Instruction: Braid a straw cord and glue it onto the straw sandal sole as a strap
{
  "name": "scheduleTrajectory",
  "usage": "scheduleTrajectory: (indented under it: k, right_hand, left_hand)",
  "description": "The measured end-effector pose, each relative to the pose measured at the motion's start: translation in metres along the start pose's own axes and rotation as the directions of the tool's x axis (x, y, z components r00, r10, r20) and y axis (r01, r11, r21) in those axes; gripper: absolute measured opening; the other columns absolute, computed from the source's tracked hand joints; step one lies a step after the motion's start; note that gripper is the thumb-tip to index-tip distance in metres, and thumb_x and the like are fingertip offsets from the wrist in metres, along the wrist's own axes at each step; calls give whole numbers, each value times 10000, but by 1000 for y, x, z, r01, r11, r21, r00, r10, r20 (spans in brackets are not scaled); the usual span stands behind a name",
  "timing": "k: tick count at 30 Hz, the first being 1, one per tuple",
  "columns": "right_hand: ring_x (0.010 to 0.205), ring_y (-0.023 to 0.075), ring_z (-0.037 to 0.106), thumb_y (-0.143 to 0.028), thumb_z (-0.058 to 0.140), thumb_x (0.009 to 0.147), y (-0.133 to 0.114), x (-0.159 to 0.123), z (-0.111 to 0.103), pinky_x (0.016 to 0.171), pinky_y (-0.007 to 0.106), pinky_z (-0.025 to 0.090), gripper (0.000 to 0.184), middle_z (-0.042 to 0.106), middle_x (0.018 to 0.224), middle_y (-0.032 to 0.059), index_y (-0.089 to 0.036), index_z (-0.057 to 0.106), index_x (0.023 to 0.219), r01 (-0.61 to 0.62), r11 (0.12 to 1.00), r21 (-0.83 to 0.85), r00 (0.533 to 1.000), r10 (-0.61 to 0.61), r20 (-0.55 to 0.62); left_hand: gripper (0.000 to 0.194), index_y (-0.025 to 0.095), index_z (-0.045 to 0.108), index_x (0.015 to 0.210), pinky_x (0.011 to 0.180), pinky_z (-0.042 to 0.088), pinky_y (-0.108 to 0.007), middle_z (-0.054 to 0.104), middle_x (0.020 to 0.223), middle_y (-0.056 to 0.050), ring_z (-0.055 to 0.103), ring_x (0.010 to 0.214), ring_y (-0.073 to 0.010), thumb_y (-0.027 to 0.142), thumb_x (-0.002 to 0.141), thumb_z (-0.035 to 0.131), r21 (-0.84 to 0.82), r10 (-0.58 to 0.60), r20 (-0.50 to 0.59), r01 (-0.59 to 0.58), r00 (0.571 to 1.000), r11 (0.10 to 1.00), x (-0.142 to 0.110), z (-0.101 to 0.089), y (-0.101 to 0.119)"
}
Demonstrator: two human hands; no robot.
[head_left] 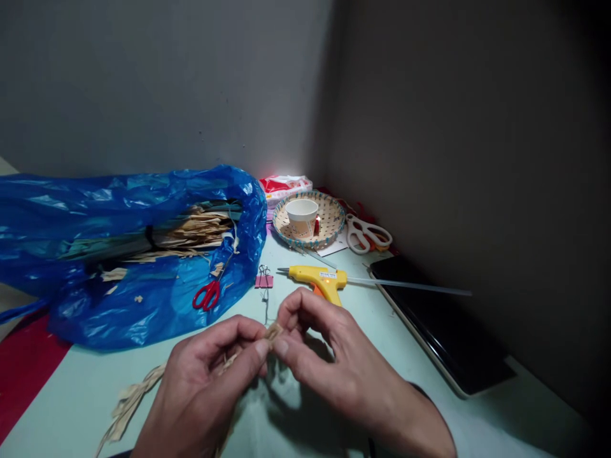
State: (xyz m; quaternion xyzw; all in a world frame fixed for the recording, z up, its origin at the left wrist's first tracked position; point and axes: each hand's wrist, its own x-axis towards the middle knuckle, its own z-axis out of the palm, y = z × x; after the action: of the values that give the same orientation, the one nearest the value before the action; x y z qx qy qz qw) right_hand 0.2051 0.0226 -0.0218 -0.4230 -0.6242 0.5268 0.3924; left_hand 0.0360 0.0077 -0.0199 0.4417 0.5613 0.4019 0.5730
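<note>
I have the left hand (203, 381) and the right hand (334, 362) close together on the near side of the yellow glue gun (317, 276), which I take as my landmark on the pale green table (396, 362). The left grip is closed, thumb and forefinger pinching a twisted strip of dried plant fiber (273, 331), part of which shows inside the curled fingers. The right grip is pinched too, thumb and fingertips on the end of that same strip, so I see it stretched across the small gap between the hands, just nearer to me than the gun. A flat fiber length (128, 407) lies at the near left of the gun; the left hand hides whether it joins the held piece. Just left of the gun's nozzle stands a pink binder clip (263, 281), and farther left a blue plastic bag (119, 318) spreads out, bearing a bundle of dried strips (205, 229) and red-handled scissors (207, 296). Beyond the gun I see a woven basket (334, 219) holding a paper cup (302, 216), with white-handled scissors (363, 233) beside it. A translucent glue stick (410, 286) extends rightward from the gun's rear, over a black-screened device (443, 331).
</note>
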Motion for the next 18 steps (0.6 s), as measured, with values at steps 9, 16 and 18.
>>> scheduleTrajectory:
  k: [9, 16, 18]
  right_hand:
    - [620, 109, 455, -449, 704, 871, 3, 11, -15, 581, 237, 334, 328, 539, 667, -33, -167, 578, 760, -110, 969, 220, 989, 85, 121]
    - [602, 105, 455, -427, 767, 821, 4, 9, -11, 594, 240, 336, 321, 554, 645, -36, -168, 591, 752, -155, 914, 375, 987, 129, 92]
    - [590, 103, 457, -410, 766, 827, 4, 7, -9, 594, 242, 343, 303, 558, 633, -39, -171, 600, 745, -159, 902, 401, 987, 134, 90]
  left_hand:
    - [181, 233, 768, 816, 622, 480, -247, 665, 690, -10, 576, 706, -187, 403, 757, 786, 5, -26, 113, 26, 993, 1000, 7, 0, -2]
    - [172, 266, 739, 818, 635, 506, -270, 682, 733, -23, 623, 754, -218, 433, 785, 760, -6, -40, 174, 42, 984, 999, 8, -5, -1]
    - [175, 266, 744, 806, 638, 512, -275, 675, 725, -18, 632, 751, -224, 435, 766, 771, 14, -39, 166, 37, 985, 999, 7, -6, -1]
